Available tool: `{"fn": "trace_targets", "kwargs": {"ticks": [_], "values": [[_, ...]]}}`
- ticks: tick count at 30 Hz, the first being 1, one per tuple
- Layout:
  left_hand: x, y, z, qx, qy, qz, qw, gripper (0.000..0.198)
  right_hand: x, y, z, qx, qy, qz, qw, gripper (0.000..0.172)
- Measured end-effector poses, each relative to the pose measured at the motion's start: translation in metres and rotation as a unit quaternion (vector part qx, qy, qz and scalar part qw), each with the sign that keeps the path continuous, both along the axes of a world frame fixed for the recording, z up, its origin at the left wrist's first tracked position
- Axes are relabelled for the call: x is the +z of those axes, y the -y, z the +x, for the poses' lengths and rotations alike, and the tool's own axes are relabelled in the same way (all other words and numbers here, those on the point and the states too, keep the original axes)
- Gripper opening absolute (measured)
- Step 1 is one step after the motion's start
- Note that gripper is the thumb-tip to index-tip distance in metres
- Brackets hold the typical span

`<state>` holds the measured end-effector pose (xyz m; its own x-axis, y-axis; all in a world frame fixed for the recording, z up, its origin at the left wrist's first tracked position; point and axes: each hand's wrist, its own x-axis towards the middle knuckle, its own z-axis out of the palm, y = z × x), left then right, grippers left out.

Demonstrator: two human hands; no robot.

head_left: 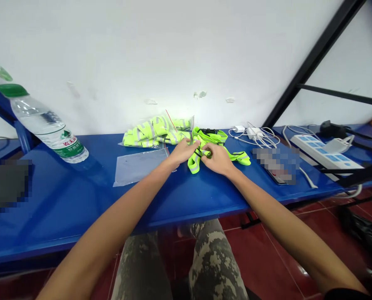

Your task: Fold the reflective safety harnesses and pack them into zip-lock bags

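Observation:
A tangle of neon yellow-green reflective straps [240, 157] with a black buckle lies on the blue table [186, 200]. My left hand [185, 151] pinches the straps at their left side. Close beside it, my right hand [216, 158] has its fingers curled around part of the same straps. Left of my hands lies a flat clear plastic bag [137, 166]. Behind that bag, against the wall, are more yellow-green straps in clear bags [151, 131]. My fingertips partly cover the straps they hold.
A water bottle [51, 129] with a green cap stands at the left. On the right are white cables and chargers [256, 134], a blurred flat object [275, 164] and a white power strip [325, 154]. A black metal bar [311, 62] rises behind them.

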<state>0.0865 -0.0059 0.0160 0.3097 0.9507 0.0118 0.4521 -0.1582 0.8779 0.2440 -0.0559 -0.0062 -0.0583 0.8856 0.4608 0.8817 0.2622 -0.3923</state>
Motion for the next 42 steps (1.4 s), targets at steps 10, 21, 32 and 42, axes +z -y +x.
{"fn": "trace_targets", "kwargs": {"ticks": [10,21,32,42], "values": [[0.010,-0.001,-0.014,-0.037,0.168,-0.059,0.983,0.060,0.027,0.013,-0.004,0.025,-0.124,0.096,0.987,0.027],[0.026,-0.031,-0.074,0.036,0.217,0.039,0.975,0.057,0.016,-0.041,0.022,0.024,-0.033,-0.087,0.995,0.034],[0.022,-0.033,-0.090,0.171,-0.071,0.377,0.907,0.045,0.020,-0.042,0.013,-0.004,-0.123,0.217,0.968,0.014],[0.002,-0.022,-0.051,0.072,-0.018,0.272,0.960,0.085,0.017,-0.017,-0.017,0.146,-0.107,0.061,0.982,0.034]]}}
